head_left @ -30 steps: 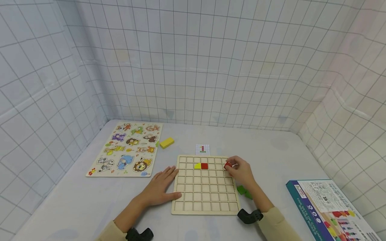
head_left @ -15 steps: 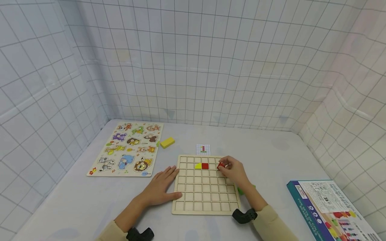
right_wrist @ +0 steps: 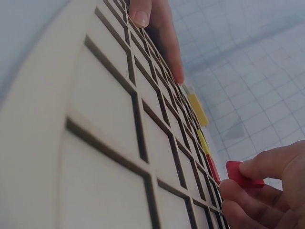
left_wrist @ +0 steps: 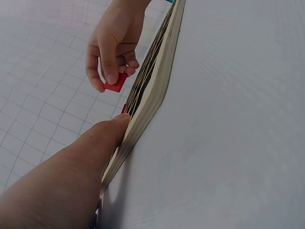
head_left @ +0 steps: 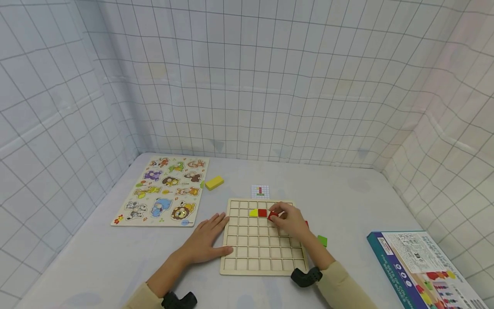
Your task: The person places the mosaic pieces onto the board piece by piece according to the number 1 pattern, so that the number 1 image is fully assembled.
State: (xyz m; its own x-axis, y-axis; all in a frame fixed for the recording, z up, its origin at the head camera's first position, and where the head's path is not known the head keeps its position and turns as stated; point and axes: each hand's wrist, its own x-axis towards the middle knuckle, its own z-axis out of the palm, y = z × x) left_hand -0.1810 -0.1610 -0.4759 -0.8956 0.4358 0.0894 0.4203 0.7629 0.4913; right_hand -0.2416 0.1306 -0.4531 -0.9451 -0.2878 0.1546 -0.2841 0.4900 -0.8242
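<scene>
Board (head_left: 264, 253) is being pressed at its left edge by the straight-fingered left hand (head_left: 205, 241), presumably for steadiness. Farther off, a red tile (head_left: 272, 216) is being pinched thumb-to-finger over the upper rows by the right hand (head_left: 291, 221); its leftward room is being limited by a seated red square (head_left: 262, 213).

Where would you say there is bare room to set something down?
Bare patches lie beyond the box, right of the pattern card, and on the near side of the animal puzzle, left of the left hand. It is crowded at the far rows of the grid board, where the right hand pinches a red tile.
</scene>
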